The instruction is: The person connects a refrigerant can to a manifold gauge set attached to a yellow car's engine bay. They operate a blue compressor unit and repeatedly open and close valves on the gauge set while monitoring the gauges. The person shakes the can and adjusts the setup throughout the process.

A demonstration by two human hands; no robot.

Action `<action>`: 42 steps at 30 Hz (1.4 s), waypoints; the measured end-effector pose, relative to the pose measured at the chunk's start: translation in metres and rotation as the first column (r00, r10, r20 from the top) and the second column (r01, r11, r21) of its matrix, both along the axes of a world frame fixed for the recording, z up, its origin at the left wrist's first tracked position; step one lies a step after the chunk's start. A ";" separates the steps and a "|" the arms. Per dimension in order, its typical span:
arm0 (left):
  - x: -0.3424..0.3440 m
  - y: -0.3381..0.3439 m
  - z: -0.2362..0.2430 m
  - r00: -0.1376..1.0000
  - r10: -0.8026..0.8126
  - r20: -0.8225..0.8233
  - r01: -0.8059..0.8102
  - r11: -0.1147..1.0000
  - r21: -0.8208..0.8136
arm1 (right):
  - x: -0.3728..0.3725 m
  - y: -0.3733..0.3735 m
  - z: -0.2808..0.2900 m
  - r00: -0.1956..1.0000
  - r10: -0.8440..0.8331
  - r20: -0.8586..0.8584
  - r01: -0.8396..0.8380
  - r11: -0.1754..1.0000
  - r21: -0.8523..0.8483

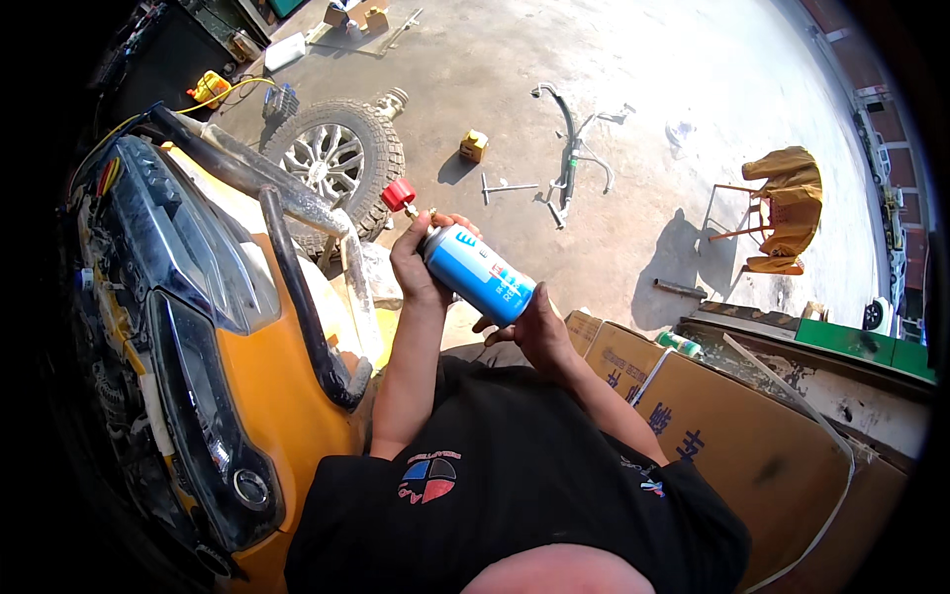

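Observation:
In front of my chest I hold a blue refrigerant can, tilted with its top toward the upper left. A tap valve with a red knob and brass fittings sits on its top. My left hand is wrapped round the can's upper end, just below the valve. At the lower end, my right hand grips the base, its thumb against the edge and its fingers partly hidden beneath.
A yellow-orange vehicle front with a black tube bar stands close on my left. Beyond lie a wheel, a yellow jug, a T-handle wrench and pipes. Cardboard boxes and a cloth-draped chair are on the right.

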State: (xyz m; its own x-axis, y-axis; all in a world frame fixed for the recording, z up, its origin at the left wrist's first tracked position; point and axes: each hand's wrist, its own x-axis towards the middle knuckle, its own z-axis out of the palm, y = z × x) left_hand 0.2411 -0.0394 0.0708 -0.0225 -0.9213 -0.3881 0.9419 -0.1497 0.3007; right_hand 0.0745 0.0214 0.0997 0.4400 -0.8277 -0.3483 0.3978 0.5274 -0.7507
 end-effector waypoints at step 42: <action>0.268 -0.321 0.049 0.518 0.828 0.216 -0.816 0.554 -0.164 | 0.284 -0.493 0.009 0.560 0.827 -0.057 -0.800 0.521 -0.296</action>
